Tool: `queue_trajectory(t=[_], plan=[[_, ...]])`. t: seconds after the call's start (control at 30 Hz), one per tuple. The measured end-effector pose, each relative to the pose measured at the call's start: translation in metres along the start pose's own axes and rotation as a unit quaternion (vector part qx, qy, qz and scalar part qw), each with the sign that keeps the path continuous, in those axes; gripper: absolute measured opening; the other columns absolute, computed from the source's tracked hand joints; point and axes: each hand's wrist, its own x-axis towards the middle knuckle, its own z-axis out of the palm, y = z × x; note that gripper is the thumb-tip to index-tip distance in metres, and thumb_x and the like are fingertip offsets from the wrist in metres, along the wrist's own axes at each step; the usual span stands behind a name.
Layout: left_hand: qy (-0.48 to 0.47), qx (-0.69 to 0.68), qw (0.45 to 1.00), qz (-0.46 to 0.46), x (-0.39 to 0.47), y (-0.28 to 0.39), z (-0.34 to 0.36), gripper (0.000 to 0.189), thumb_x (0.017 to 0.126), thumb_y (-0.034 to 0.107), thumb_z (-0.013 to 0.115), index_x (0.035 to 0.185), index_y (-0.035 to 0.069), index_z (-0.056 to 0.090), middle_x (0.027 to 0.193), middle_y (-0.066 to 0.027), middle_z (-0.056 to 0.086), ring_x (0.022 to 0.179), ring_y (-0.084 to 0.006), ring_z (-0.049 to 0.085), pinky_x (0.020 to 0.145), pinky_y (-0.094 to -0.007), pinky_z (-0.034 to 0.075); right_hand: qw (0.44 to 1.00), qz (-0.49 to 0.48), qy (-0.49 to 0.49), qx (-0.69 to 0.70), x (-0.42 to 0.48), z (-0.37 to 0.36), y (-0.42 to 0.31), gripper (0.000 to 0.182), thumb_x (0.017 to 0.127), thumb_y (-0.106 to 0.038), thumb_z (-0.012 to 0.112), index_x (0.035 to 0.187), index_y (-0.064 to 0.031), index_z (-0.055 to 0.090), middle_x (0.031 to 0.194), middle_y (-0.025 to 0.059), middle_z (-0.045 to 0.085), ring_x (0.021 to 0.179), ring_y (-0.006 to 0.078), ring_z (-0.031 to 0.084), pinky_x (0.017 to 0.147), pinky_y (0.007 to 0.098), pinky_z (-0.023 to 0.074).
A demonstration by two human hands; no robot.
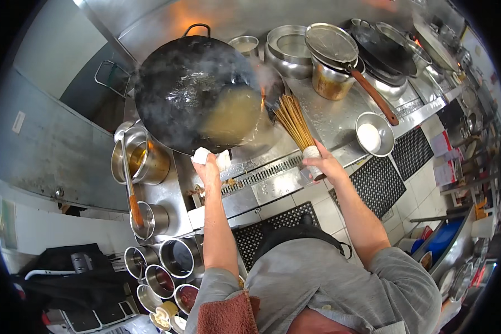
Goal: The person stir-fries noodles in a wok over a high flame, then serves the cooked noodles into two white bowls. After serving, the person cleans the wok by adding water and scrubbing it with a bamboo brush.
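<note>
A large black wok [171,121] with steaming, cloudy liquid in its lower right part sits tilted over the stove. My left hand [208,167] grips its near rim through a folded white cloth [223,160]. In my right hand [327,163] is a bamboo wok brush [294,121], held by its white-wrapped handle, with the bristle tips pointing up and left, just right of the wok. Flame shows between the wok and the bristles. The wok's loop handle [197,26] stands at its far side.
A steel pot of oil [163,167] with a ladle stands left, above several sauce containers [159,280]. A round strainer [333,41] with a wooden handle rests on a pot at the right. Near the counter's edge is a bowl of white contents [389,140]. A drain grate [261,175] runs along the front.
</note>
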Motion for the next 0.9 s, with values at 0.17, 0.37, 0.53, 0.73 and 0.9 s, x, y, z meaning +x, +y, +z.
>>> queue_trajectory(t=[0.17, 0.37, 0.53, 0.73, 0.9], plan=[[-0.006, 0.033, 0.999, 0.032, 0.005, -0.007, 0.003, 0.042, 0.071, 0.001, 0.055, 0.112, 0.0, 0.042, 0.095, -0.0074, 0.053, 0.084, -0.0172, 0.053, 0.076, -0.029, 0.044, 0.993, -0.115, -0.004, -0.026, 0.028, -0.014, 0.014, 0.086, 0.071, 0.001, 0.066, 0.143, -0.0067, 0.02, 0.09, 0.0073, 0.057, 0.065, 0.0142, 0.055, 0.053, 0.0271, 0.0473], [0.001, 0.048, 0.997, 0.052, -0.009, 0.006, 0.002, 0.044, 0.072, 0.001, 0.055, 0.114, -0.001, 0.042, 0.094, -0.0078, 0.054, 0.082, -0.0179, 0.054, 0.075, -0.0292, 0.045, 0.975, -0.203, -0.059, -0.064, 0.069, 0.01, -0.057, 0.093, 0.065, 0.0, 0.07, 0.143, -0.0065, 0.02, 0.104, 0.0104, 0.058, 0.075, 0.013, 0.057, 0.071, 0.0245, 0.0458], [-0.015, 0.106, 0.99, 0.091, -0.018, 0.029, -0.01, 0.054, 0.071, 0.003, 0.058, 0.121, -0.005, 0.038, 0.095, -0.0122, 0.059, 0.085, -0.0209, 0.058, 0.078, -0.032, 0.046, 0.968, -0.209, -0.093, -0.102, 0.1, 0.061, -0.124, 0.094, 0.066, 0.003, 0.066, 0.144, -0.0087, 0.016, 0.103, 0.0117, 0.058, 0.065, 0.0156, 0.058, 0.055, 0.0283, 0.0486], [-0.067, 0.202, 0.969, 0.129, -0.031, 0.084, 0.014, 0.071, 0.067, 0.003, 0.062, 0.128, -0.011, 0.029, 0.105, -0.0222, 0.057, 0.094, -0.0294, 0.058, 0.088, -0.0361, 0.043, 0.96, -0.155, -0.142, -0.184, 0.128, 0.146, -0.064, 0.106, 0.061, 0.001, 0.066, 0.146, -0.0167, 0.005, 0.13, 0.0226, 0.045, 0.093, 0.0275, 0.059, 0.074, 0.0326, 0.0508], [-0.083, 0.25, 0.95, 0.169, -0.027, 0.099, -0.001, 0.072, 0.067, 0.002, 0.062, 0.128, -0.011, 0.028, 0.104, -0.0228, 0.057, 0.093, -0.03, 0.058, 0.087, -0.0354, 0.044, 0.92, -0.22, -0.128, -0.3, 0.132, 0.131, -0.062, 0.097, 0.065, -0.004, 0.065, 0.145, -0.016, 0.011, 0.127, 0.0202, 0.05, 0.1, 0.0272, 0.06, 0.086, 0.0315, 0.0473]])
